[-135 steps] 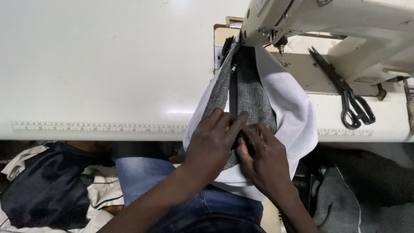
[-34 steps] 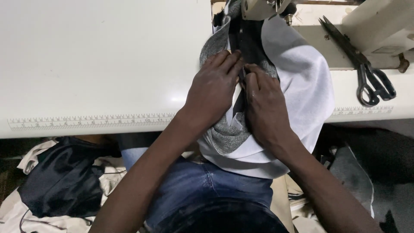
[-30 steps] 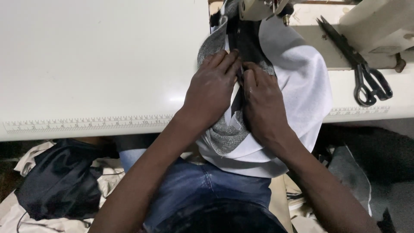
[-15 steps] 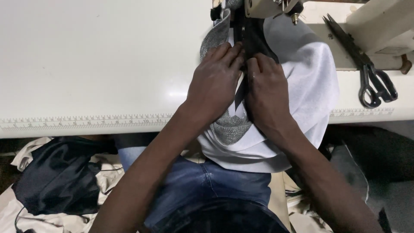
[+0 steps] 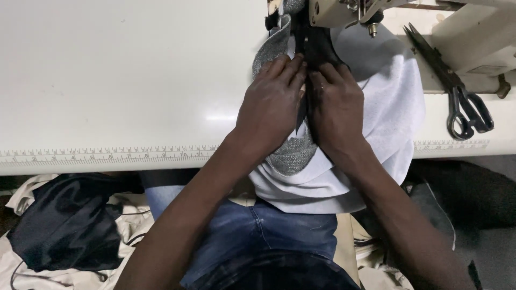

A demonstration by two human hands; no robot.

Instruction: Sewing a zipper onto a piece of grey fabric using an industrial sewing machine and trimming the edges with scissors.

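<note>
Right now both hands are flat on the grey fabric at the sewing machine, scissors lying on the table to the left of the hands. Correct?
Not quite. The scissors lie to the right of the hands, beside the sewing machine, as the head view shows. The rest holds: left hand and right hand press flat on the grey fabric on the table.

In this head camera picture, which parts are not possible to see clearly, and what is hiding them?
1. Needle area of the sewing machine: cut off by the top edge, head view.
2. Seam in the grey fabric: covered by the left hand and right hand.
3. Scissors: blade tips partly lost against the machine body.
4. Ruler markings on the table edge: too small to read.
5. Dark cloth below the table: its shape is unclear in shadow.
</note>
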